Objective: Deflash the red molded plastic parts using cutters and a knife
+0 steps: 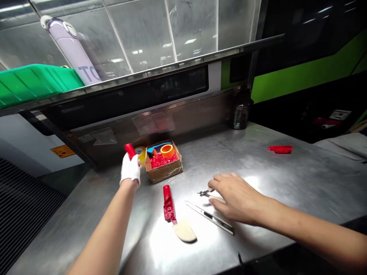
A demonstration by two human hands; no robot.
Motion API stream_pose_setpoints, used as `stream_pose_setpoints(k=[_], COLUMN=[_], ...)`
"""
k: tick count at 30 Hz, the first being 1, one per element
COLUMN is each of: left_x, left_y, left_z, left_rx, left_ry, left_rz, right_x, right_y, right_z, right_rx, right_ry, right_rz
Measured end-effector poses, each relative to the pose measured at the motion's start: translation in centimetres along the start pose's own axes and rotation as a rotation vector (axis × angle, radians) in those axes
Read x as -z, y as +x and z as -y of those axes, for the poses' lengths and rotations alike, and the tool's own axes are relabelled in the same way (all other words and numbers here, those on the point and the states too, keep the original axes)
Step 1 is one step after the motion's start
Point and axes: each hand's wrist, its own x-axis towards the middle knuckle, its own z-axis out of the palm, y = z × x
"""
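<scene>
On the metal table [218, 152], a wide bare patch runs from the cardboard box [165, 172] to the small red piece [281, 149] on the far right, so a hand could slide through. The dark bottle [241, 114] stands at the back. The box's left side is tight, because the gloved left hand [130, 167] and the yellow tape roll [141, 153] are there. In front, the long red part [168, 203], cream pad [185, 230] and thin knife [210, 217] block a low path. The right hand [233, 196] fills the room beside the knife.
</scene>
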Motion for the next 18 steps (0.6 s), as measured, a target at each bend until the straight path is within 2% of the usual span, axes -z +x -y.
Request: stream_pose_setpoints(k=[3, 5, 7, 9, 12, 15, 18], left_x=[2.4, 3.9, 5.0, 5.8, 6.8, 7.8, 9.0], left_y=[-1.7, -4.4, -7.6, -10.6, -14.4, -17.0, -18.7], left_z=[0.4, 0.3, 0.1, 0.0, 0.3, 0.9, 1.4], left_rx=[0.086, 0.208, 0.317, 0.396, 0.463, 0.477, 0.528], left_ry=[-0.07, -0.13, -0.18, -0.212, -0.237, -0.235, -0.223], left_rz=[0.041, 0.107, 0.154, 0.162, 0.121, 0.054, 0.02], right_x=[-1.4, -2.6, -3.4, -3.8, -3.8, -3.9, -4.4], right_y=[0.1, 0.3, 0.6, 0.7, 0.8, 0.9, 1.3], right_z=[-2.8, -3.9, -4.0, -3.0, -0.3, 2.3, 3.6], right_rx=[-0.064, -0.081, -0.078, -0.053, 0.025, 0.079, 0.09], right_ry=[-0.006, -0.018, -0.035, -0.043, -0.018, 0.009, 0.02], right_rz=[-0.011, -0.018, -0.034, -0.044, -0.004, 0.068, 0.117])
